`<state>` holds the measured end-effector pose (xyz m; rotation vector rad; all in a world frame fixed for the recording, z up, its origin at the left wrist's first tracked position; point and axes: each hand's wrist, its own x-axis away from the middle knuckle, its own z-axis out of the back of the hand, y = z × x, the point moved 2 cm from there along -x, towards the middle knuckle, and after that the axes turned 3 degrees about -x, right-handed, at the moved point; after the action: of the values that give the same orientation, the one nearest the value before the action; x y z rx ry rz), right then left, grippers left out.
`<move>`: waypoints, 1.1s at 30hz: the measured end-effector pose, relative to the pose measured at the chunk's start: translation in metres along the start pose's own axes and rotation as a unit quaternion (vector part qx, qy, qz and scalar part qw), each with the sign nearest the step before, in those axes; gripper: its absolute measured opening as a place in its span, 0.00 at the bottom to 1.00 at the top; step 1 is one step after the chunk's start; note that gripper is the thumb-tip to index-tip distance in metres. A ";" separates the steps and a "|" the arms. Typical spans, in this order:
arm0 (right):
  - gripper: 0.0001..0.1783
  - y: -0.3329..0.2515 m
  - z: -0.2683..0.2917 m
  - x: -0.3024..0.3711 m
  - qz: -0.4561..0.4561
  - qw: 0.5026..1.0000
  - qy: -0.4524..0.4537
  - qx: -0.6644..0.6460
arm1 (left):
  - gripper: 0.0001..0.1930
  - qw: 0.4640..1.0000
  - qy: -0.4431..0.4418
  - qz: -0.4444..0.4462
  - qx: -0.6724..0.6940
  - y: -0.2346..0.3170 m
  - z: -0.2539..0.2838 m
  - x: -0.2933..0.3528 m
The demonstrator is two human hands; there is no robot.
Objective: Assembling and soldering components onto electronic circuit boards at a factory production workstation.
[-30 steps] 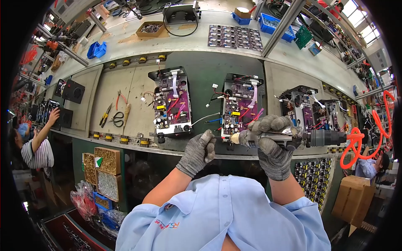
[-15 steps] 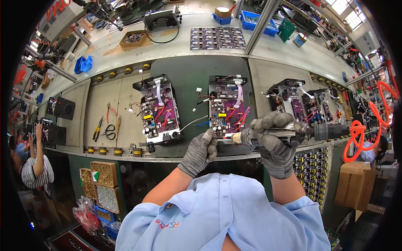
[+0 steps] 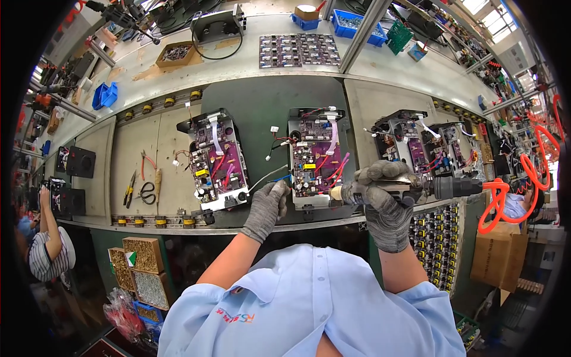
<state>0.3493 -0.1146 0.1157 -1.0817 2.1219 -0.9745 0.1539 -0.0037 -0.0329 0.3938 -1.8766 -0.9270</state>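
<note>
My right hand (image 3: 386, 205), in a grey knit glove, grips an air screwdriver (image 3: 407, 189) lying sideways, its tip pointing left at the near edge of the middle unit. That unit is a metal chassis with a purple circuit board (image 3: 317, 156), a yellow component and pink and white wires. My left hand (image 3: 264, 209), also gloved, is closed at the unit's near left corner, beside a blue wire (image 3: 282, 178) and a grey wire (image 3: 266, 177). Its fingertips hide whatever they pinch. Left of it stands a similar open unit (image 3: 219, 157).
Further units (image 3: 410, 140) stand on the right. On the left lie scissors (image 3: 147, 191), pliers (image 3: 129, 195) and a wooden-handled tool (image 3: 157, 184). A red coiled hose (image 3: 529, 172) hangs at right. Boxes of screws (image 3: 143, 254) sit below the bench edge. Circuit boards (image 3: 300, 50) lie on the far shelf.
My left hand has drawn back slightly left, away from the screwdriver's tip. The tip has shifted a little right relative to the unit. The whole view has slid slightly.
</note>
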 end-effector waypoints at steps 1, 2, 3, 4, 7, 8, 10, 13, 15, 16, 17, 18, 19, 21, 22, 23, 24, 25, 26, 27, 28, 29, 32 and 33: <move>0.23 0.004 -0.001 -0.001 -0.002 1.000 -0.003 0.001 | 0.18 1.000 0.000 0.008 -0.009 -0.002 -0.001 -0.006; 0.22 0.009 -0.002 -0.002 -0.010 1.000 -0.004 0.001 | 0.18 1.000 -0.005 -0.002 0.003 -0.003 -0.004 -0.013; 0.22 0.013 -0.002 -0.002 -0.017 1.000 -0.005 -0.007 | 0.17 1.000 0.008 0.001 0.003 -0.004 -0.006 -0.018; 0.22 0.017 -0.003 -0.003 -0.026 1.000 -0.005 -0.006 | 0.16 1.000 0.018 0.005 0.003 -0.005 -0.007 -0.021; 0.21 0.027 -0.008 -0.004 -0.038 0.998 -0.030 0.034 | 0.15 1.000 0.009 0.018 0.011 -0.005 -0.007 -0.026; 0.21 0.030 -0.009 -0.004 -0.039 0.998 -0.032 0.035 | 0.14 1.000 0.007 0.030 0.006 -0.004 -0.007 -0.026; 0.19 0.033 -0.012 -0.002 -0.020 0.998 -0.028 0.054 | 0.14 1.000 0.010 0.027 0.002 -0.003 -0.007 -0.027; 0.19 0.038 -0.013 0.001 -0.031 0.998 -0.032 0.049 | 0.15 0.999 0.019 0.027 -0.026 -0.004 -0.006 -0.025; 0.19 0.042 -0.011 0.002 -0.041 0.997 -0.040 0.046 | 0.16 0.997 0.010 0.038 -0.065 -0.006 -0.006 -0.024; 0.20 0.045 -0.010 0.003 -0.047 0.997 -0.040 0.052 | 0.16 0.998 0.007 0.034 -0.057 -0.007 -0.006 -0.022; 0.20 0.049 -0.008 0.005 -0.056 0.996 -0.039 0.052 | 0.16 0.998 -0.007 0.039 -0.044 -0.009 -0.006 -0.021; 0.20 0.052 -0.007 0.006 -0.056 0.996 -0.039 0.058 | 0.16 0.998 -0.018 0.053 -0.038 -0.010 -0.007 -0.020; 0.20 0.055 -0.007 0.008 -0.057 0.995 -0.037 0.066 | 0.17 0.998 -0.030 0.053 -0.036 -0.011 -0.007 -0.019; 0.20 0.059 -0.007 0.012 -0.060 0.995 -0.034 0.076 | 0.17 0.998 -0.038 0.054 -0.012 -0.011 -0.007 -0.020; 0.20 0.061 -0.008 0.013 -0.061 0.995 -0.034 0.077 | 0.17 0.997 -0.039 0.062 -0.003 -0.012 -0.007 -0.021; 0.20 0.062 -0.009 0.014 -0.063 0.995 -0.040 0.071 | 0.16 0.996 -0.041 0.072 -0.014 -0.012 -0.006 -0.023; 0.20 0.062 -0.010 0.014 -0.063 0.994 -0.038 0.080 | 0.16 0.997 -0.041 0.071 -0.002 -0.011 -0.005 -0.025; 0.20 0.060 -0.012 0.014 -0.062 0.994 -0.046 0.079 | 0.16 0.996 -0.053 0.074 0.012 -0.011 -0.004 -0.026; 0.19 0.059 -0.013 0.013 -0.062 0.994 -0.053 0.078 | 0.15 0.995 -0.064 0.078 0.026 -0.011 -0.003 -0.027; 0.19 0.056 -0.015 0.012 -0.054 0.994 -0.040 0.084 | 0.15 0.995 -0.062 0.079 0.028 -0.012 -0.002 -0.028; 0.19 0.054 -0.016 0.011 -0.057 0.994 -0.041 0.083 | 0.15 0.994 -0.071 0.079 0.033 -0.012 -0.002 -0.029; 0.19 0.049 -0.017 0.010 -0.038 0.994 -0.048 0.089 | 0.14 0.993 -0.080 0.079 0.037 -0.013 -0.002 -0.030; 0.20 0.040 -0.020 0.007 -0.007 0.993 -0.059 0.106 | 0.13 0.990 -0.089 0.089 0.067 -0.015 -0.003 -0.031; 0.21 0.038 -0.020 0.005 0.006 0.991 -0.062 0.117 | 0.13 0.989 -0.091 0.090 0.077 -0.015 -0.004 -0.032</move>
<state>0.3153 -0.0961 0.0960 -0.9840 1.8606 -1.0904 0.1703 0.0043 -0.0631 0.2334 -2.1205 -0.7193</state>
